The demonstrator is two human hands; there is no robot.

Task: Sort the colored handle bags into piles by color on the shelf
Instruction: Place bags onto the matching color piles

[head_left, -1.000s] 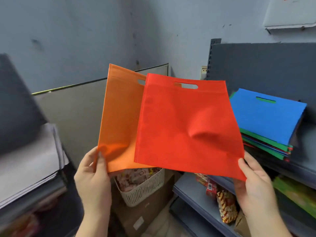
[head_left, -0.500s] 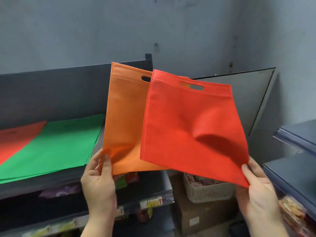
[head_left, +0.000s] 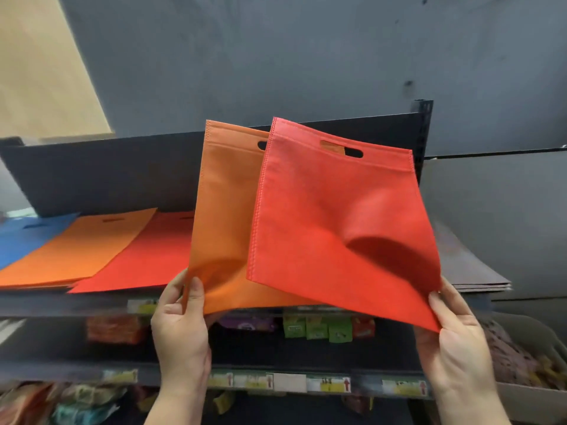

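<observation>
Head view: left hand (head_left: 181,326) pinches an orange bag (head_left: 224,216), right hand (head_left: 457,348) pinches a red bag (head_left: 331,228), both raised before the shelf (head_left: 61,303). Next, likely: lay each on its matching orange pile (head_left: 76,246) and red pile (head_left: 147,259)

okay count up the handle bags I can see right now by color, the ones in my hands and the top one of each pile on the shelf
Orange: 2, one in the left hand at, one on the shelf
Red: 2, one in the right hand at, one on the shelf
Blue: 1, on the shelf
Total: 5
</observation>
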